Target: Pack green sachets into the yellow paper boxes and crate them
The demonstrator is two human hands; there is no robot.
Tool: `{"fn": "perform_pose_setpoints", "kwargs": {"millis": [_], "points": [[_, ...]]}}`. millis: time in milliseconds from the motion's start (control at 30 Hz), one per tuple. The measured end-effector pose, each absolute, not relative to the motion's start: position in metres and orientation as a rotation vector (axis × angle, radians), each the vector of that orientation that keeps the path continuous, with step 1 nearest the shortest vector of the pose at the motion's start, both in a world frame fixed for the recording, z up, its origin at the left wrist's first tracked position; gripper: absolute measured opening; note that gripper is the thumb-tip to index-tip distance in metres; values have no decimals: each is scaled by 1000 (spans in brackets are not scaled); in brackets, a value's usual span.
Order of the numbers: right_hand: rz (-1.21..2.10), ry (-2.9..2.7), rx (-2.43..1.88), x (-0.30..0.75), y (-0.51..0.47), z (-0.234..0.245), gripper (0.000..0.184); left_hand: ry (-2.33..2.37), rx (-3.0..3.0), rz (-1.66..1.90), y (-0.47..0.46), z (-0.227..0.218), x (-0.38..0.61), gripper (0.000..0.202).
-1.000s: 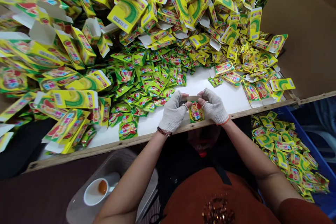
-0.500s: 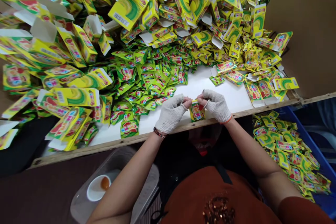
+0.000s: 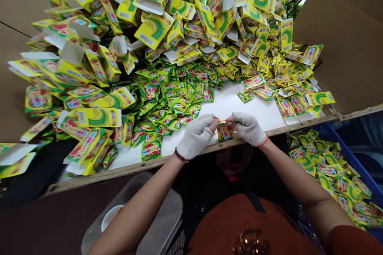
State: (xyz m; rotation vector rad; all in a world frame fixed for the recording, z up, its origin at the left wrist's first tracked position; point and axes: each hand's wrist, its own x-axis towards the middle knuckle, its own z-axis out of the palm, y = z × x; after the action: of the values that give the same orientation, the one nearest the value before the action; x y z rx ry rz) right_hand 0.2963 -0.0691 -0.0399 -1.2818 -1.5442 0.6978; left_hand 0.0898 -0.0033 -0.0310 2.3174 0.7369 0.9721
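A small yellow-green carton (image 3: 224,131) stands upright at the near edge of the white table (image 3: 257,111), held between both hands. My left hand (image 3: 196,135), in a white knit glove with bare fingertips, pinches the carton's top from the left. From the right, my gloved right hand (image 3: 248,128) pinches the same top. A loose spread of green sachets (image 3: 176,95) lies just beyond my left hand.
A high heap of open yellow cartons (image 3: 149,28) fills the back and left of the table. More sachets and flat cartons (image 3: 287,83) lie at the right. A blue crate (image 3: 356,159) with filled sachets (image 3: 326,167) stands lower right. A grey tray (image 3: 161,215) sits below the table's wooden edge.
The view has tilted up a little. Both hands stay on the carton, with the fingertips now pressed closer together over its top; the carton shows less of its face.
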Motion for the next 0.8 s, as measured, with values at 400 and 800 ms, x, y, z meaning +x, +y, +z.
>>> {"fn": "perform_pose_setpoints", "kwargs": {"millis": [400,800], "points": [[888,-1110,-1428,364,-43,-15,45,1454,2879,279,112,-6,93,46],[56,-1841,-2189,372,44,-45,23,1367,2489,670,101,5,115,13]]}}
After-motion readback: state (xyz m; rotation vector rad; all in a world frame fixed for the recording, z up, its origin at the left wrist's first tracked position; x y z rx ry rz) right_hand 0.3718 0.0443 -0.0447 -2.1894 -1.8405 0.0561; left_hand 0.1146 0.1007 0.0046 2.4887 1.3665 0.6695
